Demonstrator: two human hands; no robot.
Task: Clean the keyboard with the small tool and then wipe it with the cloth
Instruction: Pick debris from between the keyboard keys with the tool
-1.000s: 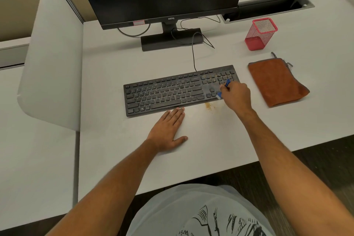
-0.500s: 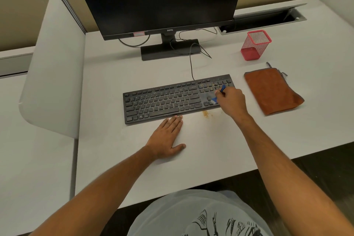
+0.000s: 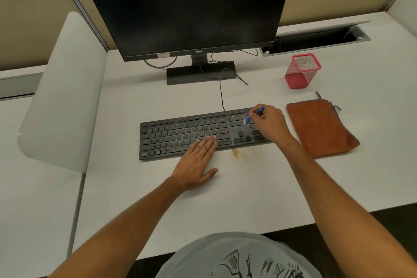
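A black keyboard (image 3: 180,135) lies across the middle of the white desk (image 3: 225,198). My right hand (image 3: 269,123) is over its right end, closed on a small blue brush (image 3: 252,116) whose pale tip touches the keys near the number pad. My left hand (image 3: 196,162) lies flat and open, palm down, with its fingertips resting on the keyboard's front edge. A brown cloth (image 3: 320,127) lies folded on the desk just right of the keyboard. A small patch of brownish crumbs (image 3: 235,153) sits on the desk in front of the keyboard.
A dark monitor (image 3: 187,4) on a black stand (image 3: 200,72) is behind the keyboard, with a thin cable (image 3: 222,95) running down to it. A red mesh cup (image 3: 301,71) stands at the back right. A white divider panel (image 3: 65,92) rises at the left.
My right hand has carried the brush from the lower keys of the right block up toward the top row. My left hand has slid forward so its fingers rest on the keyboard. The view has tilted.
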